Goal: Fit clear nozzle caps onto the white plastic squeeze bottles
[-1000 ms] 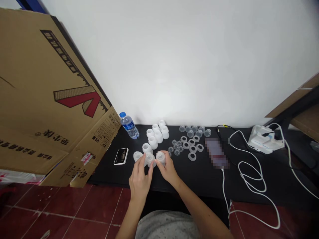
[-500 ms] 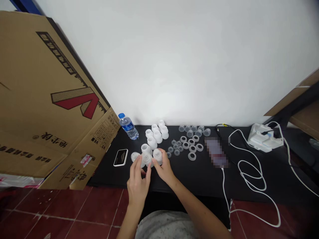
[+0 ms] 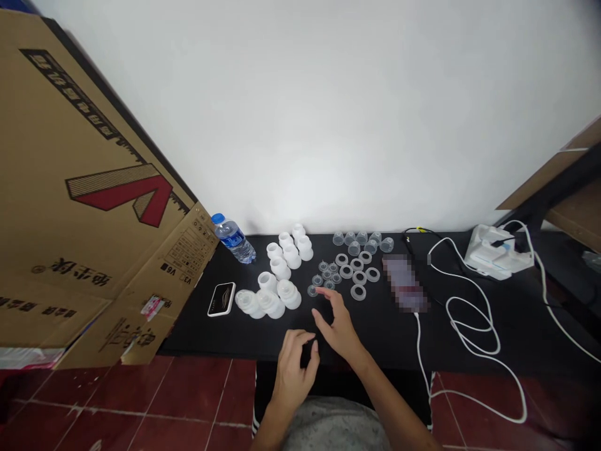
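Note:
My left hand hangs loosely curled at the table's front edge, holding nothing I can see. My right hand is a little farther in, fingers apart and empty, nearest to the small clear valve pieces. Just left of it sit white silicone funnel-shaped pieces, some tipped on their sides, with more upright behind. Clear plastic cups stand in a row at the back. Translucent rings lie beside the valves.
The black tabletop holds a water bottle, a black power bank, a pixelated object, a white device and looped white cable. Large cardboard sheets lean at left. Red floor tiles lie below.
Both hands have let go of the white pieces and drawn back toward me. The front white pieces now rest apart from my fingers, and the view has shifted slightly.

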The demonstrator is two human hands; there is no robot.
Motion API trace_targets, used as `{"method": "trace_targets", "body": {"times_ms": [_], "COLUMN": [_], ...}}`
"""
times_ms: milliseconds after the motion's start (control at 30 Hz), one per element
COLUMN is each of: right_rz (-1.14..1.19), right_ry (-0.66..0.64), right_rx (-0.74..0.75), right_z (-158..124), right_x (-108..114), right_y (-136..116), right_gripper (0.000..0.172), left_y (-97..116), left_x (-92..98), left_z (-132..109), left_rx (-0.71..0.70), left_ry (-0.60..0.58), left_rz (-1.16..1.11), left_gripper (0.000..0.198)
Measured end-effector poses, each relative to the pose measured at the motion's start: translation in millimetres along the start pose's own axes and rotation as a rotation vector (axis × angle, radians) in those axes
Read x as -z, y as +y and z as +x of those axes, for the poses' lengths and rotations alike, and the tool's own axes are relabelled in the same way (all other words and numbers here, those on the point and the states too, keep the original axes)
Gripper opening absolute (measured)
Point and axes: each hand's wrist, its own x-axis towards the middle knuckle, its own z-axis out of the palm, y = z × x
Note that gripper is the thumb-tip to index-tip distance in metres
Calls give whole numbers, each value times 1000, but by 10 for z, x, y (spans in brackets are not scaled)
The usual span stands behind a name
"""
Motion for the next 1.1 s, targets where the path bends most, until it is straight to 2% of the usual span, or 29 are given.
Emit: {"method": "trace_targets", "body": {"times_ms": [133,233,333,400,467,567,700,800,933,1000,1100], "right_rz": [-160,-349,-503,-551,-557,-526,-433,-324,-290,-365,-470], "right_ry": [142,235,267,235,170,74,-53,-149,-87,-51,-74], "right_rx": [-6,21,36,31,17,-4,16,33,-21,-51,-34], "right_z": [-58,-51,-37,-41,-63,-125,-223,-272,-186,-42,247], "right_x": [370,679,922,997,992,874,673,609,635,629,521], "right_y": [142,234,306,341,355,313,145,26,16,73,176], "right_gripper": [29,22,19,20,24,27,29,29,25,28,33], "left_y": [66,73,46,22,8,17,45,58,86,101,103], "left_x": [-205,-347,-439,-469,-482,-485,-490,-500,-517,-530,-557], "left_z": [104,156,161,146,131,129,166,192,224,239,249], "left_rx": [0,-2,-21,-29,-28,-32,-30,-27,-35,-23,13], "left_ry": [-76,-86,-55,-17,31,74,64,53,-23,-71,-83], "left_rz": [-111,-158,-171,-172,-166,-138,-75,6,128,181,189], "left_gripper": [18,18,19,19,20,21,20,20,34,41,41]}}
